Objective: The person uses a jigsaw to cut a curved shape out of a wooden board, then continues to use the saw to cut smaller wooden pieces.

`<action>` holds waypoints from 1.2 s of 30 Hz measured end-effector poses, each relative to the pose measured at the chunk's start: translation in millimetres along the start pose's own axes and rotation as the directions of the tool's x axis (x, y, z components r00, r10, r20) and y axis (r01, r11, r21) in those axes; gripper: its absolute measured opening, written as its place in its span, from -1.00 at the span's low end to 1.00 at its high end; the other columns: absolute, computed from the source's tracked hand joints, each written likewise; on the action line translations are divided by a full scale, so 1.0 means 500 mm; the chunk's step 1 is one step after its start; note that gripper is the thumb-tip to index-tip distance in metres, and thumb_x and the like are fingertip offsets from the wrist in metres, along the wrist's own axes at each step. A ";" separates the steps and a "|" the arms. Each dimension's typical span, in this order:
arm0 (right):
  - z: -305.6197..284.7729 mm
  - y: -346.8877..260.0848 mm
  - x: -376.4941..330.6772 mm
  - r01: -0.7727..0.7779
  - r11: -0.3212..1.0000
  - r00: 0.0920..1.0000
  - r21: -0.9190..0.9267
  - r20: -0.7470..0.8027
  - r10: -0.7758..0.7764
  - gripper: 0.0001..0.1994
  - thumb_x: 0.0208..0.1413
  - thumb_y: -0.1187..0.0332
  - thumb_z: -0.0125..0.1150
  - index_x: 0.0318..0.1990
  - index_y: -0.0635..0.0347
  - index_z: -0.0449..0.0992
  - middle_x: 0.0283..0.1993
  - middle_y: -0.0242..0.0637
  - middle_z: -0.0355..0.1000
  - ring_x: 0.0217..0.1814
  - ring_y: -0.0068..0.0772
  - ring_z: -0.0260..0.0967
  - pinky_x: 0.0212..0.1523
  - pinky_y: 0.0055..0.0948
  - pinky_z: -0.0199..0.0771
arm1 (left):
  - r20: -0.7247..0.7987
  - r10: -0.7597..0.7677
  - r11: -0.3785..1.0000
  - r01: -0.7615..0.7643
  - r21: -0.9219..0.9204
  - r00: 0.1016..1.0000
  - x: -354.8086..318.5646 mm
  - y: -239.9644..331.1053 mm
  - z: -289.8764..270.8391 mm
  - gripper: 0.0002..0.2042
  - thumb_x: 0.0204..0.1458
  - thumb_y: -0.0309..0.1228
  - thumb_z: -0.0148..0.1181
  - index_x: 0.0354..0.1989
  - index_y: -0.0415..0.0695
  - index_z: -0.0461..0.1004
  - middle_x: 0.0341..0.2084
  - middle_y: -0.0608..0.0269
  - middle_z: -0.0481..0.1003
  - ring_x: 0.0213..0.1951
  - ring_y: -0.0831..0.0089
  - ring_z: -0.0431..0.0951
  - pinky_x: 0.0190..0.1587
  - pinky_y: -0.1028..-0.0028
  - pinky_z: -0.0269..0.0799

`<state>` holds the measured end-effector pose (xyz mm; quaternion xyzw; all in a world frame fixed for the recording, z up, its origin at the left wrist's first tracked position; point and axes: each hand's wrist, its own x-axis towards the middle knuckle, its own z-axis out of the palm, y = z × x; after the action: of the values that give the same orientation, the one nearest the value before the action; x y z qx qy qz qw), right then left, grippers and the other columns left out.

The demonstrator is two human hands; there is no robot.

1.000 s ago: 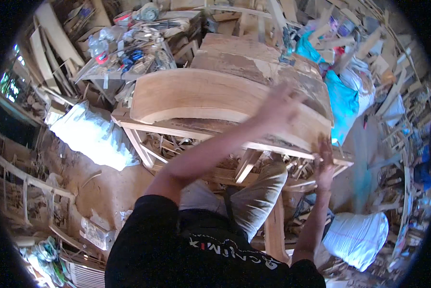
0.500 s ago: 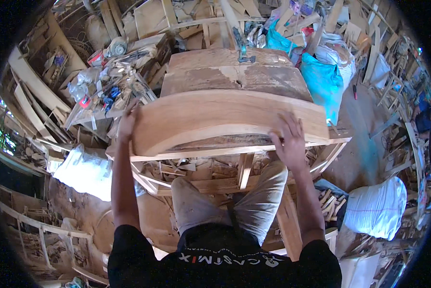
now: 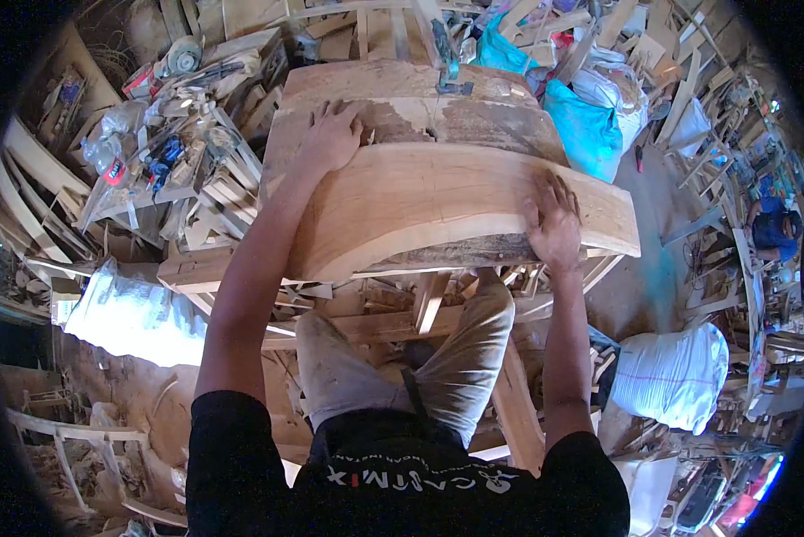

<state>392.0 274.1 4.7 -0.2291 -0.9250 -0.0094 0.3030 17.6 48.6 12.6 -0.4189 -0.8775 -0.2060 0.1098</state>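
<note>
The pale, arched plank (image 3: 438, 186) has slid right, right hand (image 3: 556, 227) unclenched on it, left hand (image 3: 332, 140) spread by its far edge.

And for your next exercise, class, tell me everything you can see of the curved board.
The board is one broad, arched piece of pale tan wood with faint grain. Its near edge curves inward and looks lighter. It lies across the bench, apparently flat. The right hand rests on it, right of its middle; the left hand is at its far edge near the left end, contact unclear.
</note>
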 end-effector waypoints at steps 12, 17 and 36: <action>0.017 -0.008 0.057 0.009 1.000 0.998 0.006 0.058 -0.010 -0.53 0.30 0.21 0.16 0.29 0.23 0.49 0.41 0.07 0.38 0.45 0.23 0.29 0.46 0.06 0.28 | 0.076 -0.041 0.998 0.036 0.059 0.996 0.065 0.017 0.006 -0.55 0.31 -0.17 0.02 0.30 -0.10 0.46 0.34 -0.10 0.39 0.43 0.00 0.29 0.50 -0.12 0.06; 0.031 -0.009 0.083 -0.008 1.000 0.999 0.030 0.043 0.007 -0.55 0.32 0.17 0.16 0.27 0.21 0.52 0.40 0.05 0.40 0.44 0.21 0.31 0.44 0.06 0.29 | 0.000 -0.038 0.991 0.037 0.131 0.999 0.097 0.001 0.027 -0.57 0.29 -0.19 0.06 0.27 -0.04 0.47 0.16 -0.14 0.54 0.30 -0.08 0.46 0.41 -0.14 0.25; 0.073 0.029 0.124 0.004 1.000 0.996 0.030 0.085 -0.006 -0.53 0.34 0.17 0.12 0.35 0.08 0.48 0.44 0.00 0.37 0.50 0.15 0.26 0.48 0.01 0.26 | 0.067 -0.285 0.956 0.278 0.094 0.956 0.121 0.012 0.059 -0.38 0.26 -0.03 -0.06 0.37 -0.17 0.43 0.51 -0.23 0.12 0.54 -0.28 -0.04 0.50 -0.41 -0.44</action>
<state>333.9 318.8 8.3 -0.2223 -0.9377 0.0136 0.2668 -16.1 107.4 9.9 -0.2925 -0.9398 -0.1658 0.0616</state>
